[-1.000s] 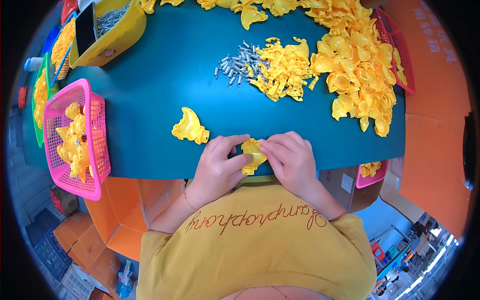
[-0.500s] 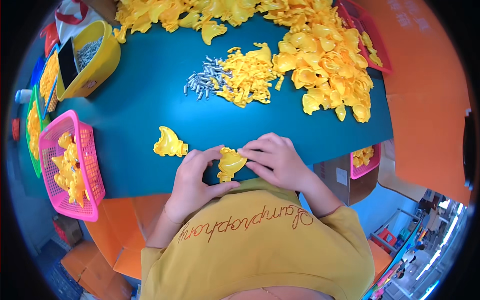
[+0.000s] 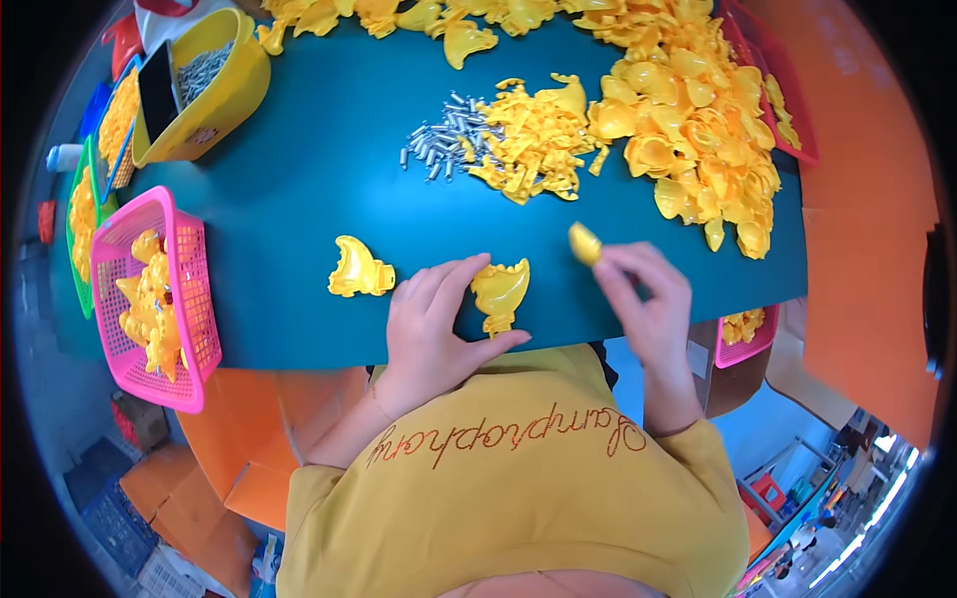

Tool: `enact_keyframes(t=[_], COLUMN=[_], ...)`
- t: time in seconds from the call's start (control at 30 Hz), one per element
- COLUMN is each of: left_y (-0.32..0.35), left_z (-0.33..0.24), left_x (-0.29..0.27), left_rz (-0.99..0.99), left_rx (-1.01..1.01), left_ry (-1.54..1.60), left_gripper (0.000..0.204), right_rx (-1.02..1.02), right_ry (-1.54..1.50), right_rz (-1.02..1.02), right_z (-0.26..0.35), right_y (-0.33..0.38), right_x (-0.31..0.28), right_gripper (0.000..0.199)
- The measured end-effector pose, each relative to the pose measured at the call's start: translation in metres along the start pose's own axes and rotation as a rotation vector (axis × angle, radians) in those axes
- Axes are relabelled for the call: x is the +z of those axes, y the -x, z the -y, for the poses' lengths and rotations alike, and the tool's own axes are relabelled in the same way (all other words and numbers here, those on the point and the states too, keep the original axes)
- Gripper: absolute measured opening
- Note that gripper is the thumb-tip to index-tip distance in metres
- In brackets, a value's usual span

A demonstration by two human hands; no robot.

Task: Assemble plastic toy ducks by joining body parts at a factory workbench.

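A hollow yellow plastic shell half (image 3: 501, 291) lies at the near edge of the green table. My left hand (image 3: 431, 311) curves round it, fingertips at its upper edge and thumb at its narrow lower end. Over the table to the right, my right hand (image 3: 650, 299) pinches a small, rounded yellow plastic piece (image 3: 585, 243), slightly blurred, between thumb and fingers. A second yellow shell half (image 3: 359, 267) rests left of my left hand, apart from it.
Silver metal cylinders (image 3: 449, 138) lie beside small yellow parts (image 3: 538, 135). Many yellow shells (image 3: 688, 130) are heaped at the right. On the left stand a pink basket (image 3: 199, 329) of yellow figures and a yellow bin (image 3: 224, 115) with metal parts and a phone (image 3: 158, 92).
My right hand has moved off the shell half, up and to the right, and now shows a small yellow piece in its pinch. My left hand stays at the shell. The whole view has shifted slightly.
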State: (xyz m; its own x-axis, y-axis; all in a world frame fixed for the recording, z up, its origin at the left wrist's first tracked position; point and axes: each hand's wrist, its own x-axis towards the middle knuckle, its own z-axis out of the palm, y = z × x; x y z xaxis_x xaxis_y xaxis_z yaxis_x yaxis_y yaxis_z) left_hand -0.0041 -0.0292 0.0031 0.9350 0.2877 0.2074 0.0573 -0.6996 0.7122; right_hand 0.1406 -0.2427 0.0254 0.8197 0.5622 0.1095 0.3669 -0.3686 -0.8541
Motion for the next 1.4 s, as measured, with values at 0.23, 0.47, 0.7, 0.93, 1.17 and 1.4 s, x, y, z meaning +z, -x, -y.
enact_keyframes(t=[0.23,0.47,0.7,0.93,1.17,1.4], left_y=[0.002,0.003,0.002,0.003,0.003,0.003], left_z=[0.002,0.002,0.005,0.006,0.007,0.008], left_x=[0.006,0.008,0.010,0.011,0.011,0.011], left_rz=[-0.054,-0.060,-0.094,-0.124,-0.120,-0.113], left_rx=[0.010,-0.056,-0.054,-0.037,-0.040,-0.048], left_ry=[-0.091,-0.056,-0.025,-0.016,0.005,0.021], left_gripper=[0.080,0.071,0.070,0.069,0.071,0.071], right_rx=[0.391,0.356,0.334,0.345,0.362,0.369], right_ry=[-0.479,-0.425,-0.504,-0.503,-0.556,-0.481], right_rz=[0.205,0.241,0.135,0.177,0.140,0.224], right_z=[0.028,0.024,0.028,0.028,0.028,0.033], right_y=[0.019,0.024,0.025,0.026,0.025,0.020], right_x=[0.059,0.066,0.076,0.069,0.074,0.070], right_gripper=[0.010,0.009,0.009,0.007,0.006,0.006])
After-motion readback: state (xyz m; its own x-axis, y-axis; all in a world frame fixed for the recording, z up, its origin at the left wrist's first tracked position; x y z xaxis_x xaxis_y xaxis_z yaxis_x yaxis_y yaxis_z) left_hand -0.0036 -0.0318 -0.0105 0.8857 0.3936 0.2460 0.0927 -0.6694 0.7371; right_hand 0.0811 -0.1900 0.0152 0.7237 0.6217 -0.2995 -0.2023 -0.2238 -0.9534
